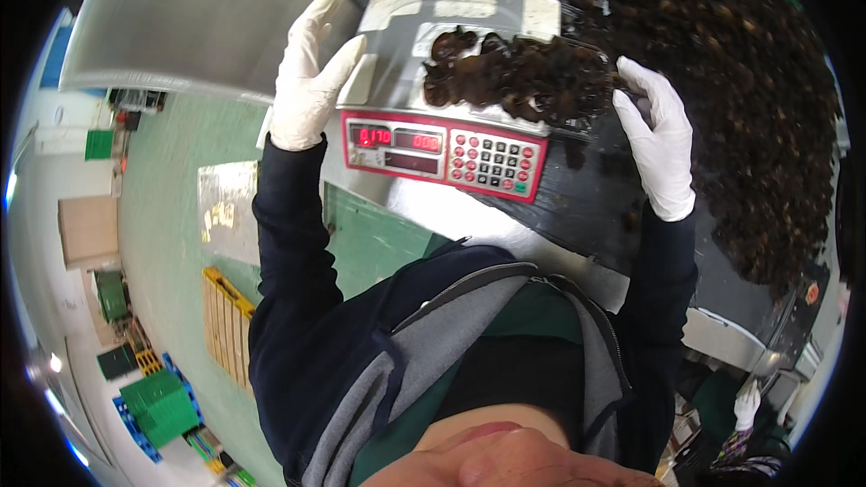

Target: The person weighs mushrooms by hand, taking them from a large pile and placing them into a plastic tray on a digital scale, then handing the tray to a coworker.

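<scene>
My left hand (306, 74), in a white glove, is held open at the left edge of a digital weighing scale (497, 3), thumb and fingers apart. On the scale's metal plate lies a clear plastic tray (587, 127) heaped with dark brown, wet-looking pieces, probably wood ear fungus (514, 74). The tray juts past the plate's right side. Close to that end is my right hand (655, 138), also gloved, its thumb and forefinger apart. Something dark shows between them; whether it is held is unclear. Red digits glow on the scale's control panel (443, 155).
A large heap of the same dark pieces (758, 101) covers the black table surface (582, 196) at right. A translucent plastic bin (196, 20) stands at upper left. A wooden pallet (226, 328) lies on the green floor. Another person's gloved hand (747, 406) shows at lower right.
</scene>
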Demonstrator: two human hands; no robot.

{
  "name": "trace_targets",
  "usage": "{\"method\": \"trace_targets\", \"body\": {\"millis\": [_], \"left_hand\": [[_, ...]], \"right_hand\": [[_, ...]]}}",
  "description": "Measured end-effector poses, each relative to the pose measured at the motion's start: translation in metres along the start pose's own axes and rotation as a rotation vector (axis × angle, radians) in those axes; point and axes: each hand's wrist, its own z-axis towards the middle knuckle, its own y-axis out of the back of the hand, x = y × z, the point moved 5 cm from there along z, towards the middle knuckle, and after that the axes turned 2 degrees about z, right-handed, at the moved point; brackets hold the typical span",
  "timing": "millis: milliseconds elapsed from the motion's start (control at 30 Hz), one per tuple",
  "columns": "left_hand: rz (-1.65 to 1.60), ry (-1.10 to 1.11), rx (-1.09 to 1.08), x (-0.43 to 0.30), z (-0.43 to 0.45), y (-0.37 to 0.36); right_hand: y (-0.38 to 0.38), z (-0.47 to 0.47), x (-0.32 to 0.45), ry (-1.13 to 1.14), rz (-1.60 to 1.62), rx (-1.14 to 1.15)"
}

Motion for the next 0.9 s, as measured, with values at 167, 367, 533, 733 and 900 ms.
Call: {"method": "trace_targets", "body": {"millis": [167, 367, 533, 733, 900], "left_hand": [[0.033, 0.078, -0.006, 0.009, -0.023, 0.009], [-0.005, 0.117, 0.037, 0.012, -0.023, -0.007], [-0.206, 0.175, 0.058, 0.019, -0.023, -0.024], [-0.223, 0.191, 0.157, 0.029, -0.023, -0.039], [-0.173, 0.17, 0.17, 0.032, -0.025, -0.035]], "right_hand": [[-0.045, 0.022, 0.027, 0.241, -0.212, 0.112], [-0.065, 0.031, 0.023, 0.337, -0.39, 0.164], [-0.06, 0.033, 0.025, 0.327, -0.149, 0.101], [-0.035, 0.017, 0.027, 0.292, -0.248, 0.227], [0.045, -0.009, -0.02, -0.093, 0.102, -0.121]]}}
